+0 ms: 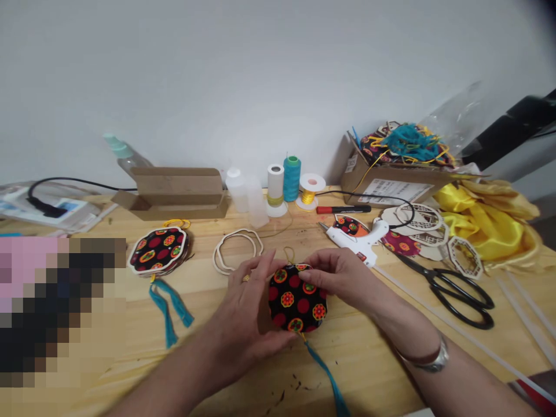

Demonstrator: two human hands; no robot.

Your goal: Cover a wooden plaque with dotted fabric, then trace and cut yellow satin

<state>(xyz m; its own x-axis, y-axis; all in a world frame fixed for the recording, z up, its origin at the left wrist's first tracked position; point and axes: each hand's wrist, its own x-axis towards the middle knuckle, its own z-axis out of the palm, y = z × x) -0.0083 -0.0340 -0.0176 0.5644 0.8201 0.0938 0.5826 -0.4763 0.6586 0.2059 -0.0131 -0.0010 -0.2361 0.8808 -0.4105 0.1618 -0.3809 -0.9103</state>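
Between my two hands is a black fabric-covered ornament (299, 301) with red dots and orange flowers. A yellow loop tops it, and a teal tassel (324, 370) hangs from its lower edge. My left hand (249, 307) grips its left side, thumb at the bottom and fingers at the upper edge. With thumb and fingers, my right hand (336, 275) pinches the upper right edge. Just behind lie thin wooden frames (218, 255). A similar ornament stack (158, 249) with wooden rims and teal tassels rests to the left.
A white glue gun (356, 240) and black scissors (452, 289) lie at right. Behind stand a teal thread cone (292, 178), a yellow cord spool (310, 194) and an open cardboard box (178, 194). A fuller box (391, 179) and yellow satin cloth (482, 220) sit back right.
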